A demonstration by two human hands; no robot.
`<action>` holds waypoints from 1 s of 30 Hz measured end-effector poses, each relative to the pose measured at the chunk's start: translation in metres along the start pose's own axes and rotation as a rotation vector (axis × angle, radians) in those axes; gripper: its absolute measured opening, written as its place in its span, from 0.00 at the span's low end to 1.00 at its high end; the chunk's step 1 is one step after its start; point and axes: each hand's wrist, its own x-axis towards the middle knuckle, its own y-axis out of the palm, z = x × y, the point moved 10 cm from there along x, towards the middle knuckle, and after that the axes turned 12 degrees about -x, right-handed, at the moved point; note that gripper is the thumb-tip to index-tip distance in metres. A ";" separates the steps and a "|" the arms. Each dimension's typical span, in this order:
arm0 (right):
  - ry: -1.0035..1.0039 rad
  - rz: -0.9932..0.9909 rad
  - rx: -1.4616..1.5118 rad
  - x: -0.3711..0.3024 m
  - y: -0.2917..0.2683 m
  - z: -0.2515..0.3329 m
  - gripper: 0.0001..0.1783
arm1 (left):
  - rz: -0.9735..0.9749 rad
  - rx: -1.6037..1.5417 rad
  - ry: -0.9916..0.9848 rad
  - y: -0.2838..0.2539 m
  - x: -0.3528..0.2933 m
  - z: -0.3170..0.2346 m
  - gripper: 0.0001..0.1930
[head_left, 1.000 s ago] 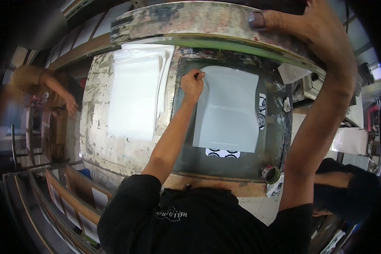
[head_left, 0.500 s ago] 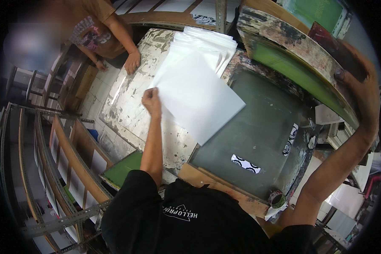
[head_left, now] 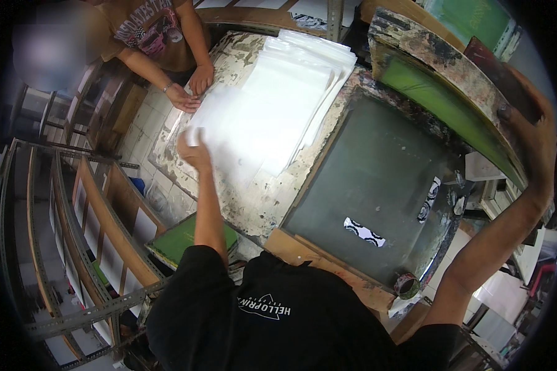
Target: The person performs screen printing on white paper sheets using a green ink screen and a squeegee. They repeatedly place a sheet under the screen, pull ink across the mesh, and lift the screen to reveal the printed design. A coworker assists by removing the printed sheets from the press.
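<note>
My left hand (head_left: 194, 150) is closed on the edge of a thin white sheet (head_left: 219, 114), blurred by motion, at the left of a stack of white sheets (head_left: 288, 93). A co-worker's hand (head_left: 182, 99) reaches toward the sheet's far edge; whether it touches cannot be made out. On the right, my raised right hand (head_left: 534, 120) grips the rim of a tilted printing screen (head_left: 424, 89) with green mesh. A dark red bar-like piece (head_left: 486, 62) lies against that rim by my fingers. Below the screen lies a dark grey printing bed (head_left: 365, 167).
Two small black-and-white patterned strips (head_left: 364, 232) (head_left: 429, 199) lie on the bed. A tape roll (head_left: 406, 285) sits at its near right corner. Drying racks (head_left: 99, 229) fill the left side. A green screen (head_left: 192, 240) lies beside my left arm. A worn, paint-flaked table (head_left: 247, 204) carries the stack.
My left hand has moved left, drawing the white sheet off the grey bed toward the co-worker. The co-worker's hand has come forward to the table. My right hand still holds the screen raised.
</note>
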 end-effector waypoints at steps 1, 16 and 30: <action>0.003 0.007 0.004 0.001 0.001 -0.003 0.43 | 0.221 -0.110 0.165 0.018 -0.020 -0.041 0.14; -0.032 0.057 -0.014 0.004 0.004 0.010 0.41 | 0.728 -0.430 0.094 0.072 -0.098 -0.221 0.05; -0.080 -0.042 -0.221 -0.003 -0.008 0.064 0.32 | 1.554 -0.466 0.588 0.130 -0.324 -0.398 0.36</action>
